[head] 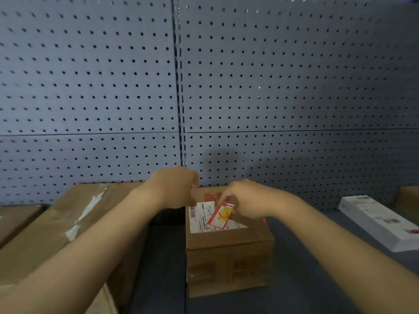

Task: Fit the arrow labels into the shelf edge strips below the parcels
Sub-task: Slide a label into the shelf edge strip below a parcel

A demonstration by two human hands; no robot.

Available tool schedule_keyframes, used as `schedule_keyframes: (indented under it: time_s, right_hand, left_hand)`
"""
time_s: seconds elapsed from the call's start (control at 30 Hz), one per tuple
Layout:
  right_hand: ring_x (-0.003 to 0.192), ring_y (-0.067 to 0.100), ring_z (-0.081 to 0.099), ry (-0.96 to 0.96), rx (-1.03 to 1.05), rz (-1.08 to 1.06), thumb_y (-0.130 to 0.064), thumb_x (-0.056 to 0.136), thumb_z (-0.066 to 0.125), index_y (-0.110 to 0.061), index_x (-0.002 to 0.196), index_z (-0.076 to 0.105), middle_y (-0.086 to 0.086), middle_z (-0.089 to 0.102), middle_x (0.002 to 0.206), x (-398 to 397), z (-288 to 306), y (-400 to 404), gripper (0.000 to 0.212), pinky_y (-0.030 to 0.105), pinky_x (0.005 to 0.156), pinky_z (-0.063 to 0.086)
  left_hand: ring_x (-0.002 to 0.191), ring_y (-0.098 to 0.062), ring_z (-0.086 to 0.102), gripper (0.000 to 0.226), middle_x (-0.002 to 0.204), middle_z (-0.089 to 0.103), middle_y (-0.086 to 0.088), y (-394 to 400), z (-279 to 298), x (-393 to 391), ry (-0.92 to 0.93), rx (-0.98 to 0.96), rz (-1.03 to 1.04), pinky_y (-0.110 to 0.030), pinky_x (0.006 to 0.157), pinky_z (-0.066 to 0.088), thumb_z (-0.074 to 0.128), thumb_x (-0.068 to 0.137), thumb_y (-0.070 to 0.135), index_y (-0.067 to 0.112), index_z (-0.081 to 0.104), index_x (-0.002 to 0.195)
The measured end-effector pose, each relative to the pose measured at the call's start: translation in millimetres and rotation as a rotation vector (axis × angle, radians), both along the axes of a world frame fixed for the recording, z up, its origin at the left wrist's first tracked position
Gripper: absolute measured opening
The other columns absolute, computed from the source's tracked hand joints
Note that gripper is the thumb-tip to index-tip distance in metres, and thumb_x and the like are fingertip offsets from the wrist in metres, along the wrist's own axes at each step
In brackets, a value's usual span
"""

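Observation:
A small brown cardboard parcel (229,257) stands on the dark shelf in the middle, with a white shipping sticker (201,217) on its top. Over that sticker my right hand (247,199) pinches a red-edged label with a yellow field and a red arrow (221,217). My left hand (175,186) hovers over the parcel's back left corner with its fingers curled, and I see nothing in it. The shelf edge strip is out of view.
A large taped brown box (74,223) lies to the left, touching my left forearm, with another box (15,220) further left. A flat white box (381,220) rests at the right, a brown one (408,198) behind it. A grey pegboard (204,87) forms the back wall.

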State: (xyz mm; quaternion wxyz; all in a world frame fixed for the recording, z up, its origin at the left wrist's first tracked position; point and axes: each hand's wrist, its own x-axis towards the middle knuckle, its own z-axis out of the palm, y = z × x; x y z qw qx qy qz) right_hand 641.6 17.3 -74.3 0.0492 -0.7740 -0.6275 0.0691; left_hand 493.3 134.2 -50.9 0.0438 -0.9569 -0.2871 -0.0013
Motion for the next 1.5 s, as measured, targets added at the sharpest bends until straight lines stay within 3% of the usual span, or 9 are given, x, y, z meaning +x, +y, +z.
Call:
schedule_keyframes:
  time_s: [0.1, 0.33, 0.6, 0.7, 0.87, 1.13, 1.2, 1.37, 1.5]
  right_hand:
    - [0.111, 0.018, 0.053, -0.04, -0.127, 0.07, -0.008, 0.09, 0.059, -0.032, 0.121, 0.062, -0.004, 0.052, 0.132, 10, 2, 20, 0.039, 0.037, 0.092, 0.051]
    - [0.109, 0.012, 0.049, 0.021, -0.349, 0.203, -0.026, 0.08, 0.075, -0.032, 0.117, 0.062, -0.009, 0.051, 0.125, 26, 12, 51, 0.04, 0.032, 0.096, 0.045]
    - [0.086, 0.007, 0.051, 0.07, -0.37, 0.264, -0.031, 0.073, 0.081, -0.027, 0.104, 0.062, -0.014, 0.051, 0.099, 38, 10, 65, 0.036, 0.021, 0.064, 0.04]
    - [0.077, 0.002, 0.048, 0.108, -0.265, 0.289, -0.028, 0.077, 0.077, -0.025, 0.099, 0.057, -0.018, 0.049, 0.089, 46, 6, 61, 0.03, 0.022, 0.061, 0.039]
    - [0.087, 0.01, 0.057, 0.193, -0.025, 0.307, -0.018, 0.088, 0.066, -0.024, 0.097, 0.059, -0.017, 0.052, 0.091, 56, -3, 41, 0.013, 0.03, 0.071, 0.051]
    - [0.09, 0.015, 0.062, 0.195, 0.263, 0.187, -0.007, 0.094, 0.054, -0.022, 0.117, 0.064, -0.005, 0.063, 0.102, 50, -6, -3, 0.029, 0.032, 0.072, 0.055]
    - [0.082, 0.011, 0.059, 0.188, 0.414, 0.105, -0.006, 0.095, 0.051, -0.019, 0.115, 0.065, 0.0, 0.065, 0.106, 47, -6, -16, 0.028, 0.024, 0.064, 0.049]
    - [0.069, -0.006, 0.052, 0.283, 0.693, -0.026, -0.007, 0.093, 0.055, -0.016, 0.108, 0.07, -0.007, 0.061, 0.091, 19, -8, -55, 0.023, 0.002, 0.054, 0.04]
    - [0.067, -0.006, 0.055, 0.354, 0.812, -0.102, -0.007, 0.089, 0.061, -0.016, 0.104, 0.072, -0.007, 0.063, 0.084, -15, -18, -87, 0.021, 0.002, 0.053, 0.042]
  left_hand:
    - [0.105, -0.018, 0.059, 0.039, 0.115, 0.062, 0.002, 3, -1, 12, 0.068, -0.005, -0.007, -0.038, 0.093, 0.051, 0.065, 0.087, 0.037, 0.021, 0.054, 0.121]
    - [0.109, -0.016, 0.059, 0.048, 0.119, 0.063, 0.004, 7, -4, 29, 0.146, -0.088, 0.025, -0.036, 0.097, 0.049, 0.068, 0.085, 0.038, 0.021, 0.052, 0.127]
    - [0.108, -0.015, 0.058, 0.04, 0.115, 0.063, 0.005, 12, -5, 36, 0.152, -0.15, 0.108, -0.036, 0.097, 0.048, 0.068, 0.086, 0.035, 0.023, 0.054, 0.121]
    - [0.109, -0.014, 0.058, 0.041, 0.116, 0.063, 0.006, 11, -6, 34, 0.119, -0.164, 0.149, -0.037, 0.098, 0.048, 0.07, 0.085, 0.035, 0.023, 0.056, 0.121]
    - [0.108, -0.014, 0.059, 0.042, 0.117, 0.063, 0.006, -2, -10, 29, 0.009, -0.154, 0.208, -0.038, 0.097, 0.049, 0.071, 0.084, 0.033, 0.023, 0.057, 0.123]
    - [0.102, -0.015, 0.062, 0.029, 0.115, 0.064, 0.007, -43, -14, 15, -0.134, -0.04, 0.208, -0.039, 0.09, 0.053, 0.063, 0.087, 0.04, 0.028, 0.059, 0.113]
    - [0.101, -0.015, 0.062, 0.027, 0.114, 0.064, 0.007, -54, -14, 5, -0.19, -0.015, 0.205, -0.038, 0.087, 0.053, 0.061, 0.088, 0.042, 0.029, 0.06, 0.112]
    - [0.098, -0.016, 0.064, 0.023, 0.108, 0.066, 0.009, -89, -18, -30, -0.32, 0.036, 0.136, -0.04, 0.086, 0.054, 0.058, 0.089, 0.039, 0.028, 0.063, 0.109]
    - [0.098, -0.019, 0.064, 0.023, 0.105, 0.067, 0.006, -114, -30, -56, -0.286, 0.007, 0.118, -0.032, 0.079, 0.05, 0.058, 0.089, 0.037, 0.029, 0.063, 0.109]
